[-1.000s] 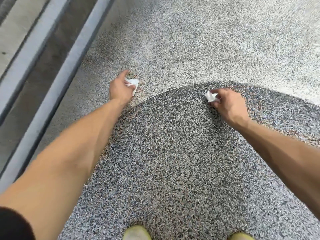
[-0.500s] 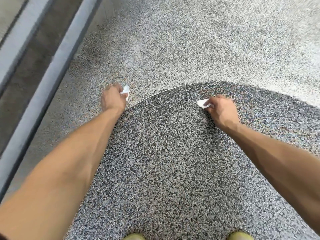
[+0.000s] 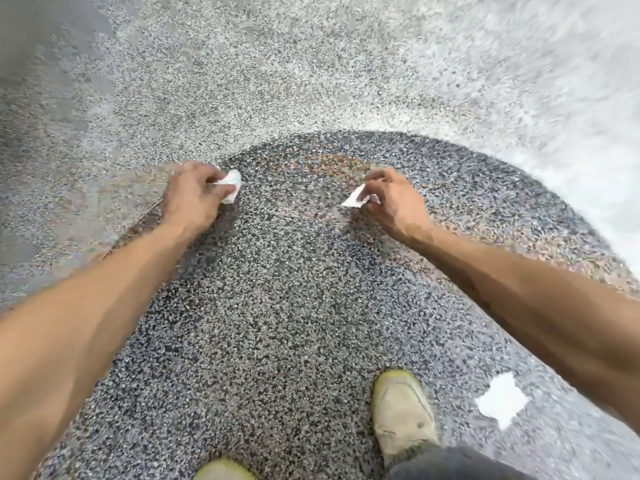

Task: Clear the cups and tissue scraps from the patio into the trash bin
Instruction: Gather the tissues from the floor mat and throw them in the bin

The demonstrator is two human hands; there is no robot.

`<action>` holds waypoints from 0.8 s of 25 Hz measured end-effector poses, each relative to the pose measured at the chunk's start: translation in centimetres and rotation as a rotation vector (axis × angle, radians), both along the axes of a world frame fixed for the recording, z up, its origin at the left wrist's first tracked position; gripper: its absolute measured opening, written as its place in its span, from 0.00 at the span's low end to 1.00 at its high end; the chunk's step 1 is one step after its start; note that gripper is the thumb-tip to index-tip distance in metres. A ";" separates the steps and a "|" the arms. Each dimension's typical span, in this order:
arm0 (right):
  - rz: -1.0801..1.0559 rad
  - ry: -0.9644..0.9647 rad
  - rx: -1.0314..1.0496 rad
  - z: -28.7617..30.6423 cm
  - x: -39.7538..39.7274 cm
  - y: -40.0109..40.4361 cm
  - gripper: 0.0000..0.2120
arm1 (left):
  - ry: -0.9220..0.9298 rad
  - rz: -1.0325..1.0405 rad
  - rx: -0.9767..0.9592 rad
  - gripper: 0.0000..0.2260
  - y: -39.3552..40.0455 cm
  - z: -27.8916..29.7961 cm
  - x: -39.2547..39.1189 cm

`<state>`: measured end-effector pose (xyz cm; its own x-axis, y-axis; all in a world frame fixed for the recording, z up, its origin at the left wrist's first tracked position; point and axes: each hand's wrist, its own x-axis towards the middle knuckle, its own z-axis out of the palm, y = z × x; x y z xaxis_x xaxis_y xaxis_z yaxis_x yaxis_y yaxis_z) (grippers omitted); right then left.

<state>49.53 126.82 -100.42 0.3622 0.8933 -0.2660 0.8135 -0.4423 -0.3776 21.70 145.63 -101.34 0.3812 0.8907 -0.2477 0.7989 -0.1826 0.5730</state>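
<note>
Left hand (image 3: 192, 195) pinches a crumpled scrap (image 3: 231, 183), right hand (image 3: 393, 199) pinches a flatter one (image 3: 355, 199), both held above the floor (image 3: 277, 306). Pickup step looks mid-way. Next: grab the flat white tissue (image 3: 501, 400) lying beside the right shoe (image 3: 401, 410); bin not in view.

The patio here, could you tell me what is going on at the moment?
A person is picking tissue litter off the speckled patio floor. The left hand grips one crumpled tissue scrap, and the right hand pinches another scrap. A third, flat white scrap lies on the floor beside the right shoe. No cups or trash bin are in view.
</note>
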 end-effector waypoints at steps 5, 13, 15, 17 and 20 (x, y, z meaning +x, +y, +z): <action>-0.324 0.074 0.009 0.4 3.6 -17.8 0.08 | -0.065 -0.253 -0.029 0.15 -6.8 2.6 9.4; -0.807 0.149 -0.090 -0.6 -3.3 -38.3 0.14 | -0.014 -0.462 0.036 0.16 -12.9 4.4 13.0; -0.792 0.121 -0.273 -1.4 -5.1 -39.7 0.08 | 0.003 -0.460 0.032 0.16 -13.5 4.3 12.6; -0.794 0.128 -0.370 -1.9 -5.9 -40.0 0.05 | -0.005 -0.454 0.005 0.15 -13.9 4.1 12.1; -0.791 0.087 -0.348 -2.1 -6.3 -39.3 0.05 | -0.022 -0.440 0.019 0.13 -14.1 3.9 11.1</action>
<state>43.22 87.52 -102.47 0.8081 0.2506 -0.5331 0.1928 -0.9677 -0.1625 32.84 131.52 -97.41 0.7304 0.6467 -0.2198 0.6300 -0.5136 0.5824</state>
